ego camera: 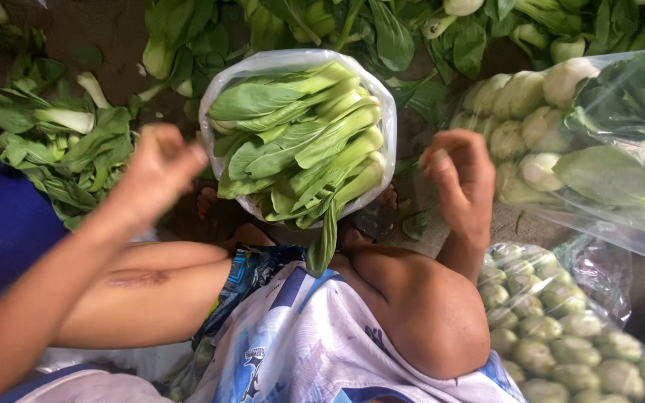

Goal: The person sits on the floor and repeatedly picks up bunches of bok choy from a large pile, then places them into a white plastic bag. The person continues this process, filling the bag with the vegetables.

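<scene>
Hovering on either side of the open bag [222, 89], both hands are up in the air and neither touches it. Left hand [157, 173]: fingers curled in loosely, a narrow grip with nothing visible inside it, just beside the bag's left rim. Right hand [463, 179]: fingers bent down and bunched, again a narrow grip, no leaf or plastic seen in it, a little apart from the bag's right rim. Between them sits the clear plastic bag, packed with bok choy [304, 145], stems up to the right, one leaf drooping over the near edge toward the knees. Further out: loose bok choy [61, 145] spread on the floor to the left, more across the top, and two filled bags [584, 142] on the right, pale stem ends showing, one nearer [569, 328] by the right knee.
</scene>
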